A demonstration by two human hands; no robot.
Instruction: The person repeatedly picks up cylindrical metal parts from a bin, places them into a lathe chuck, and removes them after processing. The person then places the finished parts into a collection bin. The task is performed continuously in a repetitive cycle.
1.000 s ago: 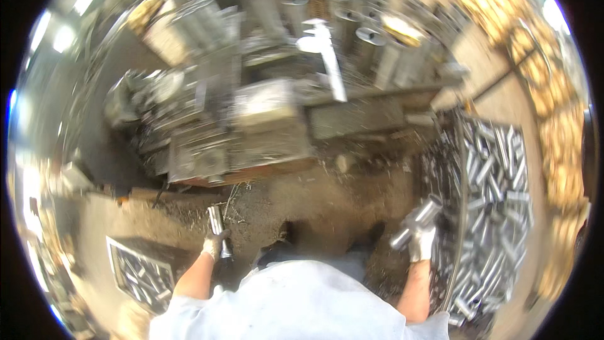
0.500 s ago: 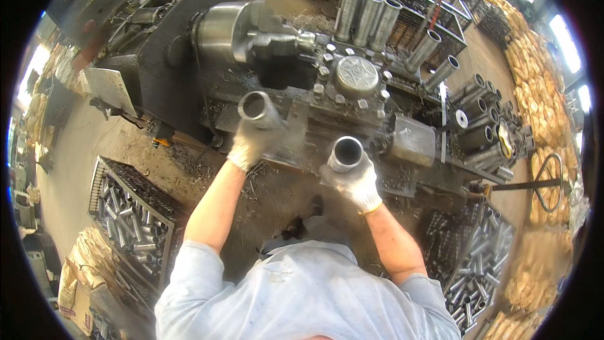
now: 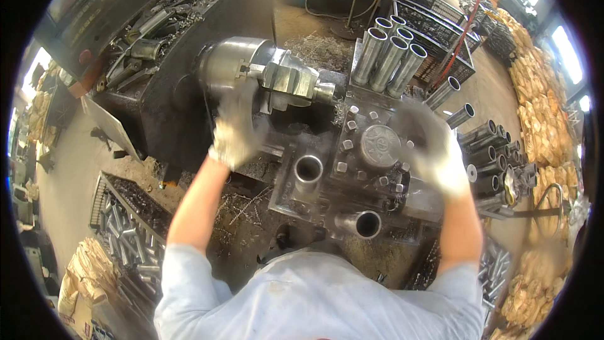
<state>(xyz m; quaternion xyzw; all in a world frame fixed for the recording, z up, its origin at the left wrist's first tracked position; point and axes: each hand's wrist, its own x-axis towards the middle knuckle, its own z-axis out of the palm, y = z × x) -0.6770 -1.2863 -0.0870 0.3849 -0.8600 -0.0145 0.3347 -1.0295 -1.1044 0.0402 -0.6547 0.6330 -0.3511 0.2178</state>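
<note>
My left hand [image 3: 234, 131], in a whitish glove, is raised just in front of the lathe chuck [image 3: 233, 60]. Motion smears its fingers. Blurred too is my gloved right hand [image 3: 435, 151], over the right side of the square tool post [image 3: 379, 146]; whether it holds anything is hidden. Between the hands, one short metal tube [image 3: 308, 179] stands upright on the lathe carriage. Nearer to me a second metal tube [image 3: 350, 223] lies tilted with its open end toward the right. Neither hand touches these two tubes.
Several longer tubes [image 3: 389, 63] stand behind the tool post. More tubes [image 3: 489, 151] are stacked at the right. Wire bins of metal pieces flank me, the left bin [image 3: 129, 230] lower left. Curly metal chips [image 3: 248, 204] lie below the carriage.
Both tubes have left my hands and now rest on the carriage. My left hand has moved forward toward the chuck; my right hand has swung forward and right. The view has shifted slightly.
</note>
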